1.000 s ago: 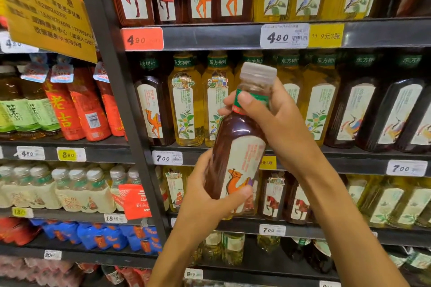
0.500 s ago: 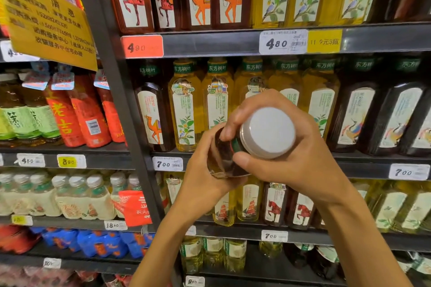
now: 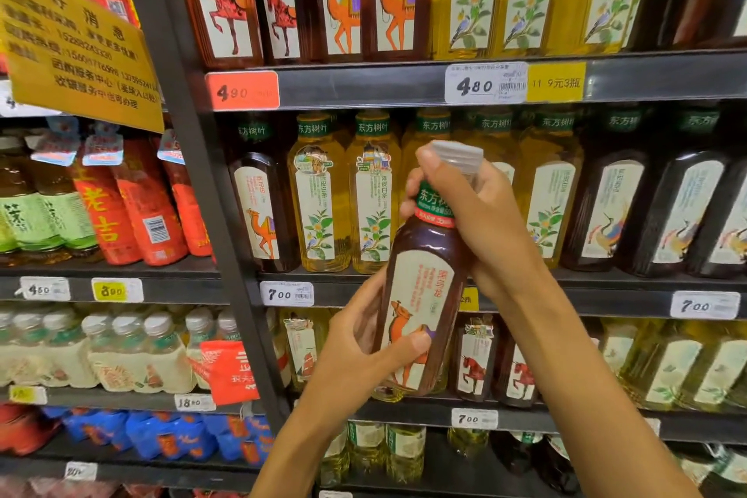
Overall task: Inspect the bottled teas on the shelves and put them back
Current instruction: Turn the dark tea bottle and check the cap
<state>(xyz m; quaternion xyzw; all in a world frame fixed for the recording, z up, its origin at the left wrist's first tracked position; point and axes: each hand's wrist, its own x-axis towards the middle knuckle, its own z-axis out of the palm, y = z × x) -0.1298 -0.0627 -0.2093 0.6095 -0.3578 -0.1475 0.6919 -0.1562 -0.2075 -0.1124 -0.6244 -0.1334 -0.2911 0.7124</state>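
A dark bottled tea (image 3: pixel 420 295), camel label facing out, stands upright between two hands before the shelves (image 3: pixel 364 87): the right hand (image 3: pixel 481 222) clasps its neck, the left hand (image 3: pixel 364 352) grips its base. Inspection looks underway; the gap it returns to is probably hidden behind it.

Dark metal store shelves (image 3: pixel 364 87) carry rows of bottled teas (image 3: pixel 319 198), amber and dark bottles standing upright side by side on each level, with red bottles (image 3: pixel 141 206) in the left bay and price tags (image 3: pixel 286 293) clipped along the front rails.
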